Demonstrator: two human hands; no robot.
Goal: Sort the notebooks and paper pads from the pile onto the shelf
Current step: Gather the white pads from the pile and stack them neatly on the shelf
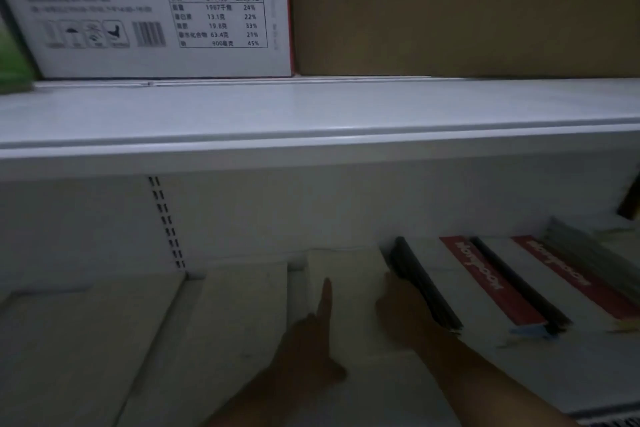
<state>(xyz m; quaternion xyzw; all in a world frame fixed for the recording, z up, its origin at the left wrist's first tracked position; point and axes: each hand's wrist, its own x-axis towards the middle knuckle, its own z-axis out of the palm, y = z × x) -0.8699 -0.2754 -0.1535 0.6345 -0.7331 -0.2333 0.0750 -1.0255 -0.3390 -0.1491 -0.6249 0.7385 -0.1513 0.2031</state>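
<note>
Both hands reach into the dim lower shelf. The left hand lies flat on a pale paper pad, with the forefinger stretched forward along its left edge and the other fingers folded; it presses, it does not pinch. The right hand rests at the right edge of the same pad, its fingers pointing toward the dark spine of the neighbouring notebook. Whether these fingers grip something or only push, I cannot tell, because the picture is dark and blurred.

The pad lies flat on the shelf, between another pale stack on its left and the row of notebooks with red bands on its right. These notebooks lie side by side, each with a black spine.

In my judgement the pad is light and rather stiff as a block, but its single sheets are soft and can bend or slip. It is better to hold it at the two long edges, with the palms squeezing the whole thickness, or to slide it flat over the smooth shelf. The spiral-like spines may catch each other when pushed together.

Above, on the upper shelf, stand a white printed carton and a brown carton.
</note>
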